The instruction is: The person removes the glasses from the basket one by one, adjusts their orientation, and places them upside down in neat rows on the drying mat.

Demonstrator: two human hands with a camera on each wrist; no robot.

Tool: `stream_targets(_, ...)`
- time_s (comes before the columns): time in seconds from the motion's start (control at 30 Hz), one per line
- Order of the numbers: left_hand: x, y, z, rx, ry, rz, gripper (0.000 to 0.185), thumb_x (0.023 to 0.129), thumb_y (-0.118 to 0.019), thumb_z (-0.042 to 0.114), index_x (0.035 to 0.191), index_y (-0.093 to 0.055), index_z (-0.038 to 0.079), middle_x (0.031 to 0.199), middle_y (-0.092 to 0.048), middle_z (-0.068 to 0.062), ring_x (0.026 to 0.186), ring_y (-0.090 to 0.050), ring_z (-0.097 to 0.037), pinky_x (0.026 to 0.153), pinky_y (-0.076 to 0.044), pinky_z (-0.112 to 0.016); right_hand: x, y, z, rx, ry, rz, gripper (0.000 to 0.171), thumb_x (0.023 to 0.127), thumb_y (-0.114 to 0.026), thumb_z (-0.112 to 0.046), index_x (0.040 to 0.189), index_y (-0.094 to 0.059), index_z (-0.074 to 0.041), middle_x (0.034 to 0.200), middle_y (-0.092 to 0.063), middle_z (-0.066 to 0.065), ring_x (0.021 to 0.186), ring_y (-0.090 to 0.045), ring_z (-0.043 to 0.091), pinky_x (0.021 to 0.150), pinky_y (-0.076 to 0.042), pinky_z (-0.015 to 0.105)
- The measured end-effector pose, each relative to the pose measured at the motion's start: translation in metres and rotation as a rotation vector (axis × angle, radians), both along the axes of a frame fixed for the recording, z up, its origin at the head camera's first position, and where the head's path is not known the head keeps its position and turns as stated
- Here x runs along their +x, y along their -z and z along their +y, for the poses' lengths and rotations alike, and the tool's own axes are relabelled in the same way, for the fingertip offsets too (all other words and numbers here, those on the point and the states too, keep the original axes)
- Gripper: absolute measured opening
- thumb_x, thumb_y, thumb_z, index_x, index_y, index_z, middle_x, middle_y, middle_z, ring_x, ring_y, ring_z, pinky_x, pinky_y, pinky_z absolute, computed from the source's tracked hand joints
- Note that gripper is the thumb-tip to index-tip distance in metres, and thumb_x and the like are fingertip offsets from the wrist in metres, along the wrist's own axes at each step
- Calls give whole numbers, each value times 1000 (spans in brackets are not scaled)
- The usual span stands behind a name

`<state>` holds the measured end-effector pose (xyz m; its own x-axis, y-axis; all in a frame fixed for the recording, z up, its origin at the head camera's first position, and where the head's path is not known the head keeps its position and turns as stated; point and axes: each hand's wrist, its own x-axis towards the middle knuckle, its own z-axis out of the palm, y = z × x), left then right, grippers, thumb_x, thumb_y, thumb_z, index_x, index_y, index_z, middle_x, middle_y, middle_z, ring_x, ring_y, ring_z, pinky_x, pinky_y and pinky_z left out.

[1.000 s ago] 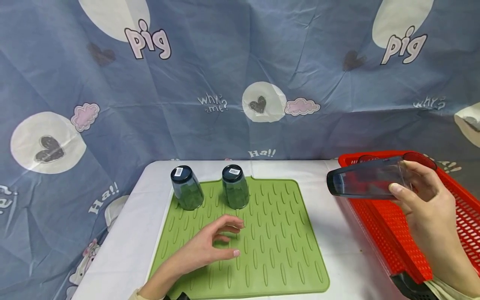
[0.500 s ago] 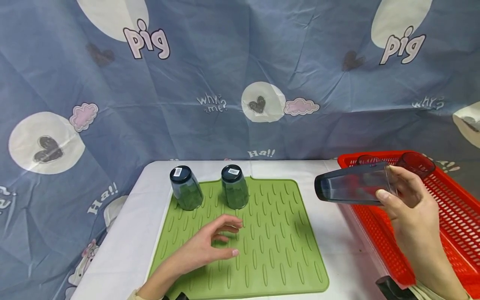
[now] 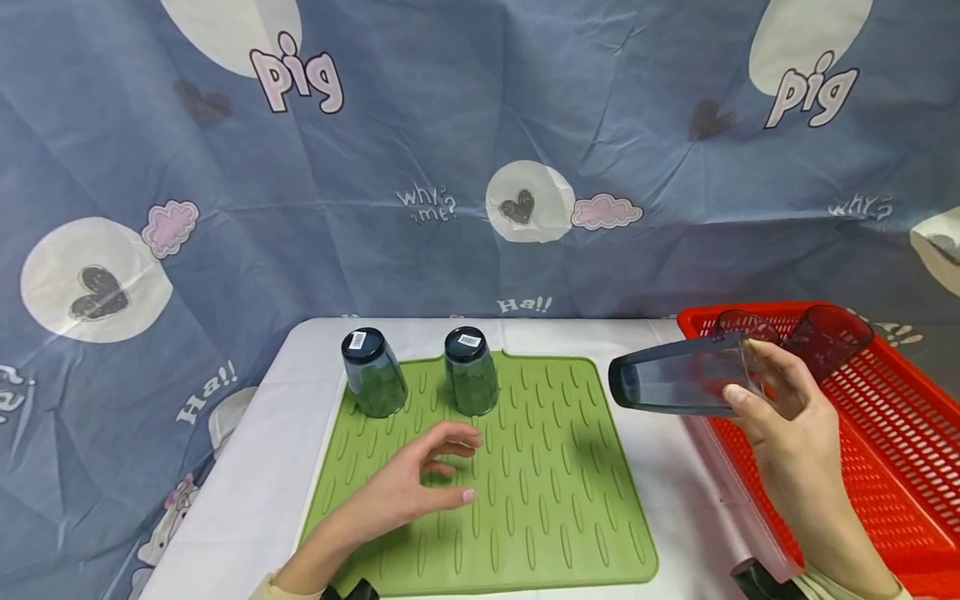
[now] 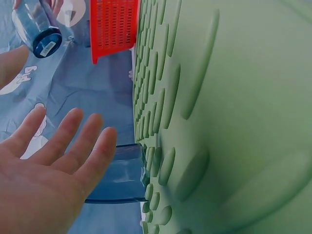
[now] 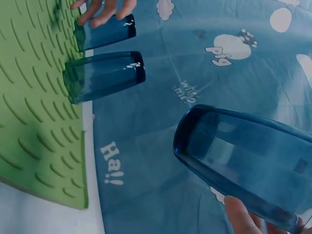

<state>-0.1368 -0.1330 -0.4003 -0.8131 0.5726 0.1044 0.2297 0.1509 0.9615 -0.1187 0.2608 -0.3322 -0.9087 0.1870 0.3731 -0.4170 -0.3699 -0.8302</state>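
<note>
In the head view my right hand (image 3: 795, 433) grips a blue drinking glass (image 3: 675, 375) near its rim, the glass lying sideways in the air with its base toward the left. In the right wrist view the same glass (image 5: 243, 161) shows fingertips at its lower edge. My left hand (image 3: 420, 479) hovers over the green drying mat (image 3: 555, 500) with fingers loosely bent and nothing held. Two more blue glasses stand upside down at the mat's back left: one at the corner (image 3: 375, 379), the other (image 3: 471, 375) to its right. Both have labels on their bases.
A red perforated basket (image 3: 900, 433) stands on the right of the white table (image 3: 217, 500), with two glasses, one of them the right-hand glass (image 3: 825, 337), at its back end. A printed blue cloth (image 3: 420, 267) hangs behind the table.
My right hand has carried the glass leftward and slightly down, from above the basket toward the mat's right edge. The left hand has stayed nearly still.
</note>
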Motion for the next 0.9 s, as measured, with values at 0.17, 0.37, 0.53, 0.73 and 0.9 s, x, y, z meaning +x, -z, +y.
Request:
stream_targets(0.17, -1, 0, 0, 17, -26, 5, 53, 87, -75, 12, 134, -50, 19, 135, -52, -9, 125, -48, -38, 103, -42, -54, 0, 1, -7, -3, 21, -22, 46, 91, -50, 18, 133, -52, 1, 123, -57, 12, 95, -64, 17, 81, -57, 26)
stream_targets(0.37, -1, -1, 1, 38, -59, -4, 55, 87, -75, 9, 134, -50, 21, 134, -52, -6, 125, -49, -37, 103, -42, -55, 0, 5, -13, 17, -1, -39, 46, 92, -49, 16, 134, -51, -1, 129, -56, 9, 101, -62, 14, 83, -55, 24)
stream_targets(0.53, 0, -3, 2, 52, -79, -10, 57, 86, -76, 10, 135, -50, 24, 134, -52, -3, 126, -49, -35, 103, -42, -54, 0, 9, -19, -16, -28, -37, 46, 92, -48, 16, 135, -52, -1, 126, -58, 10, 100, -64, 16, 83, -56, 27)
stream_targets(0.73, 1, -4, 4, 74, -73, 1, 57, 86, -75, 9, 136, -50, 22, 134, -53, -4, 126, -50, -34, 102, -44, -51, -1, 16, -26, -68, -94, -3, 45, 92, -47, 14, 134, -52, -1, 121, -61, 11, 100, -64, 18, 85, -56, 29)
stream_targets(0.9, 2, -5, 7, 108, -68, 0, 57, 87, -75, 9, 137, -49, 19, 134, -53, -6, 125, -50, -35, 102, -44, -51, -1, 22, -30, -57, -158, 18, 46, 92, -45, 12, 136, -50, -1, 124, -59, 12, 102, -63, 20, 85, -56, 31)
